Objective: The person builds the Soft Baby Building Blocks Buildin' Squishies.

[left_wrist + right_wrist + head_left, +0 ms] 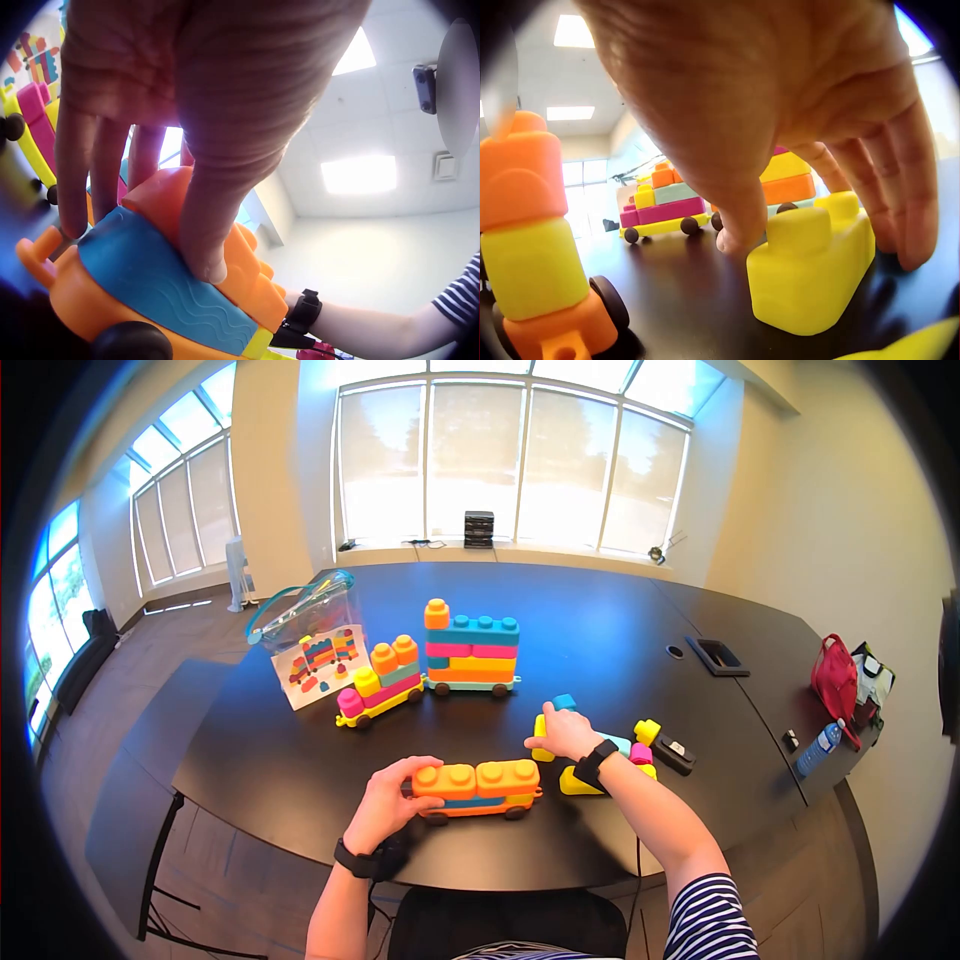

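Note:
My left hand [388, 800] grips the rear end of a toy train wagon [478, 800] built of orange, blue and yellow blocks on an orange wheeled base. In the left wrist view the thumb lies across its blue block [161, 270], with fingers on the far side. My right hand [572, 736] reaches down over a yellow block [810, 270] on the table. Its thumb is on one side of the block and its extended fingers are on the other, with small gaps showing. A blue block [565, 702] lies just beyond that hand.
Behind the wagon stand a small block engine [382, 690] and a taller block wagon [472, 655]. A clear bag [310, 615] with a picture card [320, 663] is at left. Loose yellow blocks [580, 782], a pink block [641, 753] and a black device [673, 753] lie right; a bottle [820, 748] stands farther off.

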Motion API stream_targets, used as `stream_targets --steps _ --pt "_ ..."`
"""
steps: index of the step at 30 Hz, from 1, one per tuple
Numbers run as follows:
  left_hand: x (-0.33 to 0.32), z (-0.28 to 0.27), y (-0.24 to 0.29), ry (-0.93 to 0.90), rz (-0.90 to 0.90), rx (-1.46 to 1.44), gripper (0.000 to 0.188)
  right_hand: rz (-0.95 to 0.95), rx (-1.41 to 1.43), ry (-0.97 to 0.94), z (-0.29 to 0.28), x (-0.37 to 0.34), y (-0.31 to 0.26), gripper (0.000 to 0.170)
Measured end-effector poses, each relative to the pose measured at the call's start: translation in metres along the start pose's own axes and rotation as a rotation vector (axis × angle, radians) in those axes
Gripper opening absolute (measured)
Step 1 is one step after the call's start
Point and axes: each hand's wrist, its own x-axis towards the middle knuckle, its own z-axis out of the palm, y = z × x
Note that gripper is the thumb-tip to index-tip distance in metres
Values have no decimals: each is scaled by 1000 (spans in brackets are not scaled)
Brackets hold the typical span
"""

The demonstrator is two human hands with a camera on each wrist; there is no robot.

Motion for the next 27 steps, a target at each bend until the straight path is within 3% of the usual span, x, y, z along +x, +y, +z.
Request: stream_targets --steps 4,5,8,10,14,27 --pt "0 1 -3 -1 23 10 57 -159 23 -49 -9 9 0 60" --pt "1 1 -3 0 22 13 60 -195 32 14 -23 1 -10 55" --pt "0 3 -1 1 -13 1 68 -394 412 283 -55 -24 -46 58" --pt "0 2 4 -4 -69 -33 73 -623 614 284 -62 -40 -71 49" --pt "1 5 0 10 -47 -30 72 -841 503 138 -60 -73 -109 46" --pt "-1 2 2 13 -76 1 76 -821 468 265 -22 -77 -110 51"
